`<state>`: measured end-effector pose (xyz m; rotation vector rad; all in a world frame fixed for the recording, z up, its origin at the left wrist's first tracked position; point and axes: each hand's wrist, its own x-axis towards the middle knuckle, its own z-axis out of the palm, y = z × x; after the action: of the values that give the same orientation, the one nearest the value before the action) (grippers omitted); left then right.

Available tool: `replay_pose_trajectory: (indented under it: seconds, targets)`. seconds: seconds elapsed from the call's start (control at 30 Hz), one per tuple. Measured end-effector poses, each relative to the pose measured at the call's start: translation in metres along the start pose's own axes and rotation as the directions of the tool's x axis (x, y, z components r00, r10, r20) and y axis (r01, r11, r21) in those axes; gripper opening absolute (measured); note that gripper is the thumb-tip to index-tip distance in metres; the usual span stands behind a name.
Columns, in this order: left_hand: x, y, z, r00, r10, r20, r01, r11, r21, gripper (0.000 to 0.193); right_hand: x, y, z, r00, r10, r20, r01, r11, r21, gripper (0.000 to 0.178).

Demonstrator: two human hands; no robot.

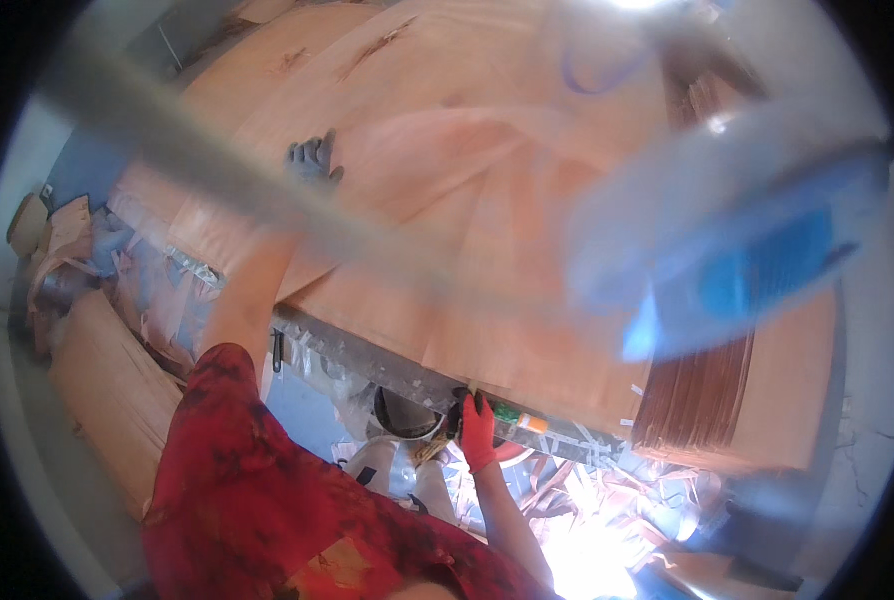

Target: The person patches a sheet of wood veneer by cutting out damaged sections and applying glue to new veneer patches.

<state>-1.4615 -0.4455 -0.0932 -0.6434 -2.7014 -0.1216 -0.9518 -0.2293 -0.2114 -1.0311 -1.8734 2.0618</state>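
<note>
A broad stack of thin reddish-tan wood veneer sheets (387,290) covers the table before me. My left hand (313,160), in a grey glove, reaches far over the stack, fingers spread on the top sheet; a blurred band partly crosses that arm. Folds and raised ripples run through the veneer to its right. At the near table edge (367,358) is my right hand (478,430), in a red glove with dark fingertips. Its fingers are curled by the sheets' near edge, and a small pale bit shows at their tips; what they hold is unclear.
Darker veneer strips (692,395) are stacked at the right. Veneer scraps (157,300) litter the left side and the floor below. A bowl-like dark container (407,412) stands under the edge. Something blurred and blue (767,265) hangs close at upper right.
</note>
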Motion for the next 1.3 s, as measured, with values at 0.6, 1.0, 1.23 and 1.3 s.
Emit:
replay_pose_trajectory:
  seconds: [0.6, 1.0, 1.23, 1.3]
  targets:
    - [-0.095, -0.248, 0.043, 0.761, -0.638, 0.122, 0.649, 0.751, -0.124, 0.047, -0.008, 0.004, -0.001, 0.996, 0.057, -0.062, -0.058, 0.998, -0.024, 0.029]
    - [-0.179, -0.207, -0.034, 0.892, -0.433, -0.130, 0.450, 0.879, 0.159, 0.045, -0.020, -0.026, 0.003, 0.999, -0.008, -0.041, 0.004, 0.994, -0.111, 0.029]
    - [-0.252, 0.005, -0.052, 0.842, 0.273, 0.465, 0.240, 0.582, -0.777, 0.025, -0.055, -0.044, 0.081, 0.971, -0.085, 0.223, 0.079, 0.996, 0.038, 0.043]
    - [-0.300, 0.057, -0.044, 0.572, 0.517, 0.637, 0.657, 0.177, -0.733, 0.034, -0.054, -0.061, 0.083, 0.929, -0.022, 0.368, 0.128, 0.956, -0.264, 0.041]
